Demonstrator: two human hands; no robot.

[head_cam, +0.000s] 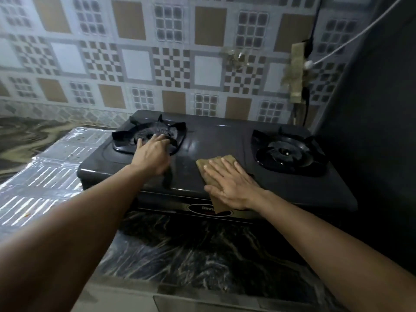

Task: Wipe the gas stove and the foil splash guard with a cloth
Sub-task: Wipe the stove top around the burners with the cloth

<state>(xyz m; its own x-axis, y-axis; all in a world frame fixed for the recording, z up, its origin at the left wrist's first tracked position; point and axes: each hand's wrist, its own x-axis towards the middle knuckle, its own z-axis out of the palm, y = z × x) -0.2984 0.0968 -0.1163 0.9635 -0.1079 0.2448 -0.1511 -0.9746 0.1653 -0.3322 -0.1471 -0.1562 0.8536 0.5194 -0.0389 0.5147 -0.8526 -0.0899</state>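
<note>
A dark two-burner gas stove (216, 140) stands on a marbled counter. My right hand (231, 181) lies flat, fingers straight, pressing a tan folded cloth (213, 167) onto the stove top between the burners, near the front edge. My left hand (153, 154) reaches to the left burner's pan support (148, 136); its fingers rest on the near side of the black grate. The foil splash guard (45, 176) lies flat on the counter to the left of the stove, with some crumbs on it.
The right burner (288, 154) sits uncovered beside a dark wall (371, 131) on the right. A patterned tiled wall (157, 64) rises behind. A taped socket strip (296, 73) with a white cable (351, 39) hangs at the upper right. The marbled counter (191, 251) extends toward me.
</note>
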